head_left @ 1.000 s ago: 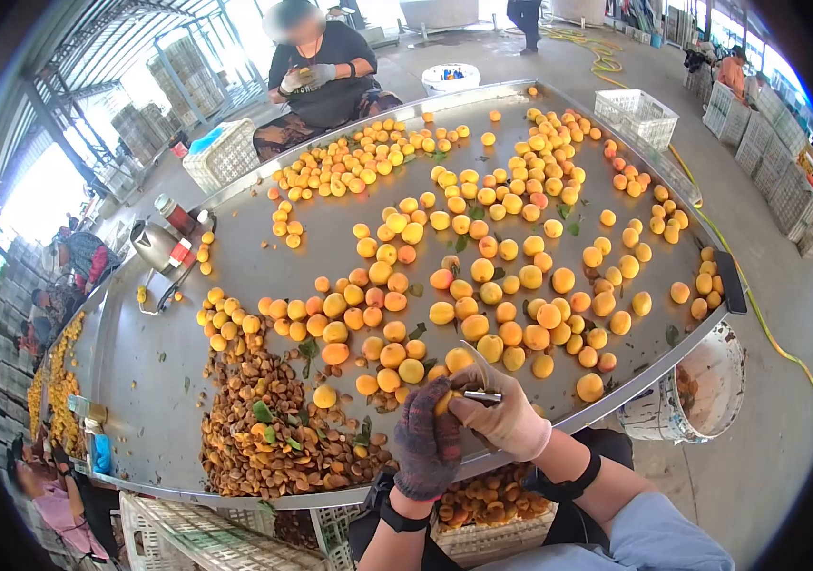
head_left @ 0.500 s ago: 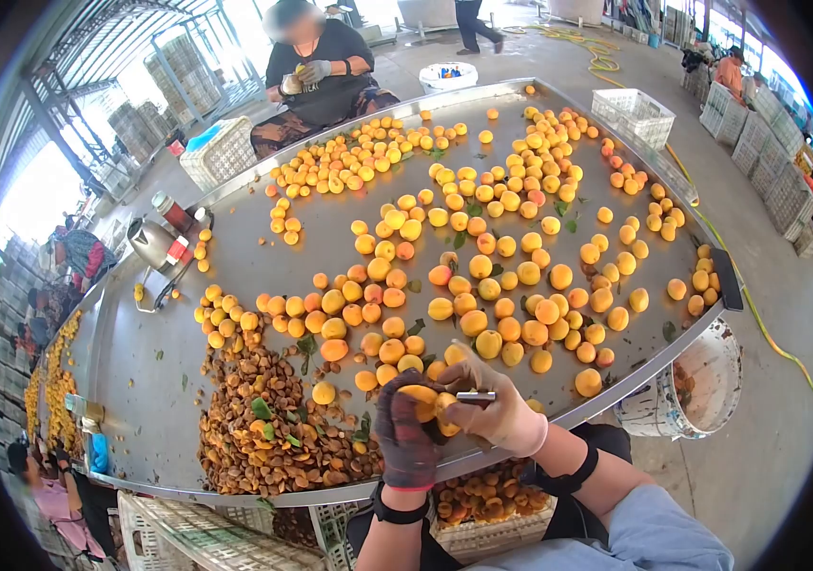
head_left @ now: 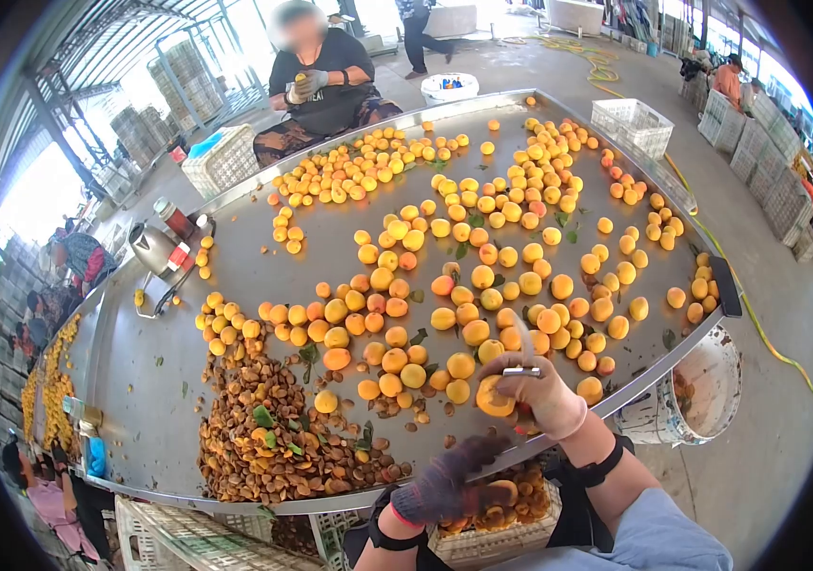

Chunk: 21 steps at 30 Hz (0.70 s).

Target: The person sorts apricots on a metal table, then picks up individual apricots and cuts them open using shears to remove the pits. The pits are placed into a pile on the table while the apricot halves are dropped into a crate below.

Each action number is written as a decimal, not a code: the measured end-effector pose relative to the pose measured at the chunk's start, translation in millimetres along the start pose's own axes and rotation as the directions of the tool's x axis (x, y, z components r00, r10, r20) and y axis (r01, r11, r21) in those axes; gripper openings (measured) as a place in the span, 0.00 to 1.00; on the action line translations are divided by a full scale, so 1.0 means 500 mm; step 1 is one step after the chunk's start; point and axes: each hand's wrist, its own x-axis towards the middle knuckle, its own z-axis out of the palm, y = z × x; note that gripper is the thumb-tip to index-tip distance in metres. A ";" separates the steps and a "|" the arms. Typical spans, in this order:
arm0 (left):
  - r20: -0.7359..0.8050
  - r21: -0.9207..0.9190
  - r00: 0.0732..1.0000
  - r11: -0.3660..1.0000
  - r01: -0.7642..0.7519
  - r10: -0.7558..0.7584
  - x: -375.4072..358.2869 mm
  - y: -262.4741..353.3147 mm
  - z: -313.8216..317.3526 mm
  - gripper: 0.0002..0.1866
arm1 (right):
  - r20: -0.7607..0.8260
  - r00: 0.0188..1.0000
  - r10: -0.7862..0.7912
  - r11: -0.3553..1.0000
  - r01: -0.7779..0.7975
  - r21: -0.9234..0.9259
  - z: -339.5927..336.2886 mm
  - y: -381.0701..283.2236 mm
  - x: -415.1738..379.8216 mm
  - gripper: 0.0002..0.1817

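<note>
In the head view my right hand (head_left: 551, 402), in a pale glove, is closed on a cut apricot (head_left: 494, 396) with its orange inside showing. The same fingers grip a small silver metal tool (head_left: 521, 371). My left hand (head_left: 446, 482), in a dark glove, is lower, past the table's near edge, fingers spread and slightly blurred. Under it stands a crate (head_left: 492, 546) of apricot halves (head_left: 532, 495). Whole apricots (head_left: 460, 365) lie on the metal table (head_left: 264, 228) ahead of my hands. A brown heap of apricot pits (head_left: 283, 443) is to their left.
A stained white bucket (head_left: 649, 419) stands by the table's right edge. Across the table sits a person (head_left: 330, 81) in gloves. A kettle (head_left: 153, 249) is at the left, a white crate (head_left: 633, 124) beyond the far right edge. A yellow hose (head_left: 758, 319) crosses the floor.
My hands, earlier together on an apricot, have parted. The right has moved up and right with a cut apricot and the tool; the left has dropped over the crate and opened.
</note>
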 end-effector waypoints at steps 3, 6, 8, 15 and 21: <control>-0.272 -0.618 0.886 0.774 0.139 -0.376 0.001 -0.003 -0.008 0.23 | 0.181 0.958 -0.222 0.946 0.256 -0.199 0.005 0.053 0.025 0.14; -0.294 -0.531 0.874 0.827 0.187 -0.386 0.018 0.003 -0.026 0.23 | 0.309 0.874 -0.376 0.805 0.473 -0.359 0.033 0.067 0.026 0.17; -0.324 -0.582 0.834 0.789 0.196 -0.447 0.020 -0.018 -0.024 0.23 | 0.298 0.885 -0.359 0.788 0.458 -0.411 0.038 0.074 0.033 0.16; -0.563 -0.557 0.712 0.829 0.048 -0.419 0.044 0.001 -0.001 0.19 | 0.166 0.904 -0.394 0.850 0.427 -0.309 0.062 0.088 0.017 0.15; -0.260 -0.892 0.769 0.450 0.039 -0.583 0.036 -0.021 -0.016 0.18 | 0.237 0.859 -0.454 0.799 0.510 -0.319 0.064 0.071 0.012 0.11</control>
